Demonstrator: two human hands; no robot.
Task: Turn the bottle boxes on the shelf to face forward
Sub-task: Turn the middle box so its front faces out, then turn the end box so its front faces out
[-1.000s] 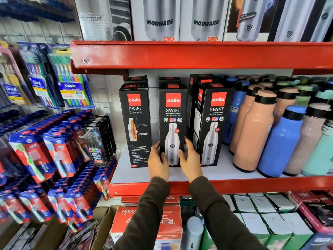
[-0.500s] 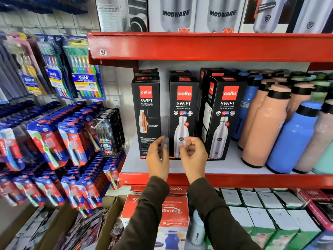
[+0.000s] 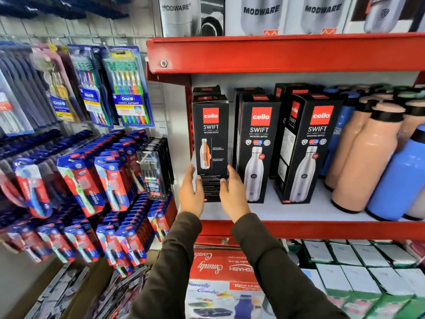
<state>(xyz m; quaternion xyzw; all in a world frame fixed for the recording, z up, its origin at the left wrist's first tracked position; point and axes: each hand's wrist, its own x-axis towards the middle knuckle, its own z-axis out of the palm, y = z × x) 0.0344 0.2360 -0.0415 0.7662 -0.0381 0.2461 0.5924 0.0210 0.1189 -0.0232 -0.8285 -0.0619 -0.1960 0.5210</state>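
Three black Cello Swift bottle boxes stand in a row at the front of the red shelf (image 3: 299, 229). The left box (image 3: 210, 134) shows a face with an orange cutaway bottle and small print. The middle box (image 3: 258, 146) and right box (image 3: 308, 146) show a steel bottle; the right one is angled a little, so its side panel shows too. More black boxes stand behind them. My left hand (image 3: 192, 194) and my right hand (image 3: 232, 194) clasp the lower edges of the left box, thumbs on its front.
Loose peach and blue bottles (image 3: 368, 157) crowd the shelf's right side. Toothbrush packs (image 3: 119, 88) hang on the wall grid to the left. Modware boxes (image 3: 262, 14) fill the shelf above. Red combo boxes (image 3: 220, 268) and green-white cartons (image 3: 345, 272) sit below.
Both hands let go of the middle box and moved left to the left box. The camera view shifted left as well.
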